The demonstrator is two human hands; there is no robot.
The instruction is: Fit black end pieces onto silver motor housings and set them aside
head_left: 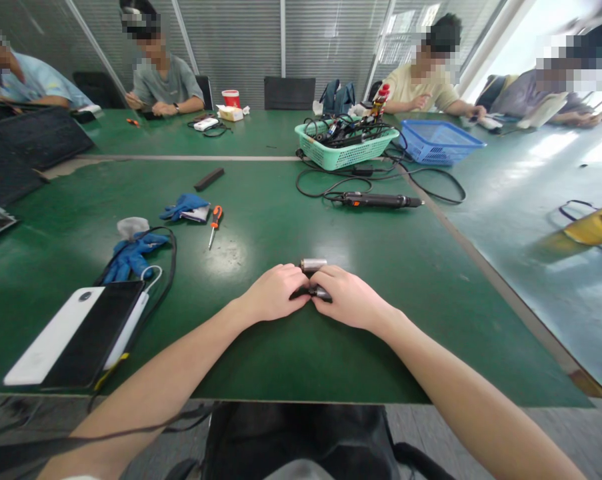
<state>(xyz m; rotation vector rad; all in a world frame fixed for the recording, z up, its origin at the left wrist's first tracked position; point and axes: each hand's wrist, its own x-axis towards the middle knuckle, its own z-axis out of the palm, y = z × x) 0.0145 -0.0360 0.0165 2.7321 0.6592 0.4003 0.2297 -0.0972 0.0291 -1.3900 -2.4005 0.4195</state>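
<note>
Bare forearms (pixel 171 393) reach out from the camera over a green tabletop (pixel 261 360), with seated co-workers (pixel 163 87) along the far side. A green basket (pixel 345 148) of tangled cables and a blue basket (pixel 435 141) stand beyond an electric screwdriver (pixel 375 200) lying among its cords. To the left lie a black tablet (pixel 93 333) and blue gloves (pixel 133 257), and a small orange-handled screwdriver (pixel 215 223) rests ahead of the hands. The left hand (pixel 275 293) and right hand (pixel 351 297) meet, their fingers (pixel 298 283) curled narrowly around a dark part (pixel 321 292), partly hidden, with a small metal cylinder (pixel 313 265) just beyond the knuckles. On the smooth tabletop, a loosened grip or a knock could send the rounded pieces rolling apart.
</note>
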